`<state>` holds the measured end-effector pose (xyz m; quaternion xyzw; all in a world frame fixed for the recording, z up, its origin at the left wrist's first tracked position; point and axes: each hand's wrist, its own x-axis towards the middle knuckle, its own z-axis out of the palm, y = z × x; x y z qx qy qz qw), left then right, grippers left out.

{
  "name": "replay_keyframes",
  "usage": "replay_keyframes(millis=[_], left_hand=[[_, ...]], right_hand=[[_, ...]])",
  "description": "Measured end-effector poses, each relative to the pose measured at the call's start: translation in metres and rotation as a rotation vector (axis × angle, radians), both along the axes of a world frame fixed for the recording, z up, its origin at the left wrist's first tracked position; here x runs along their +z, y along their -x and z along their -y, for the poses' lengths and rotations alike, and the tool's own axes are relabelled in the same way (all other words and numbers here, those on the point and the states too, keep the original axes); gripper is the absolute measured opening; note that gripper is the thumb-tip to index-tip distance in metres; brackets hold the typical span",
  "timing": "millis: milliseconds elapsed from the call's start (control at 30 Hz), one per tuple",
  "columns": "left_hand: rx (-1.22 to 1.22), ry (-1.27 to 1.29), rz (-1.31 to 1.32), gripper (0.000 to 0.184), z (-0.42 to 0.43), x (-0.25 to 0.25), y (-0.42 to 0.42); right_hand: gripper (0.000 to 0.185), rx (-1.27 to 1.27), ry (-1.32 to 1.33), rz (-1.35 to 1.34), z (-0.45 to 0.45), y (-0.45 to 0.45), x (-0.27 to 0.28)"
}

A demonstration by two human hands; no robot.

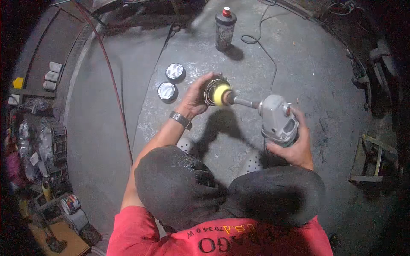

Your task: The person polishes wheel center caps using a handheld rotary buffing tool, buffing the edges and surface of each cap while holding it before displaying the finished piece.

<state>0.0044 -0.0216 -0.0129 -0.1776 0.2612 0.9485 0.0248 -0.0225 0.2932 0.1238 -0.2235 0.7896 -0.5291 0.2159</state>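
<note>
My left hand (pixel 196 97) is wrapped round a dark round cap (pixel 209 91), holding it up above the floor. Against the cap's face sits the yellow pad (pixel 221 94) of a power polisher; the pad looks blurred. A metal shaft joins it to the grey polisher body (pixel 277 117), which my right hand (pixel 297 145) grips from the right side. Two round caps with shiny silver faces, an upper one (pixel 175 72) and a lower one (pixel 167 91), lie on the floor just left of my left hand.
A bottle with a red cap (pixel 224 30) stands on the concrete floor (pixel 102 141) ahead. A dark cable (pixel 273 64) and a red hose (pixel 112 72) run across the floor. Crates (pixel 55 149) line the left; a metal frame (pixel 372 160) lies at the right.
</note>
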Motion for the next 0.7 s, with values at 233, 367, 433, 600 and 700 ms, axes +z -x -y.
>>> replay_keyframes(millis=[233, 367, 433, 600, 700], left_hand=[[-0.018, -0.130, 0.005, 0.033, 0.0030, -0.0023, 0.0002], [-0.005, -0.117, -0.026, 0.037, 0.0023, -0.0039, 0.0000], [-0.019, -0.159, -0.034, 0.037, 0.0023, -0.0037, 0.0020], [0.028, -0.160, 0.015, 0.039, 0.0027, -0.0031, -0.0005], [0.018, -0.175, 0.018, 0.042, 0.0016, -0.0007, -0.0019]], right_hand=[[0.105, 0.011, -0.026, -0.060, -0.0025, -0.0008, -0.0059], [0.103, -0.038, 0.061, -0.009, -0.0006, 0.0000, -0.0062], [0.103, 0.030, 0.009, -0.032, -0.0032, -0.0010, -0.0034], [0.103, 0.034, 0.019, -0.005, -0.0001, -0.0003, -0.0004], [0.102, 0.006, 0.035, 0.006, -0.0016, 0.0020, -0.0031]])
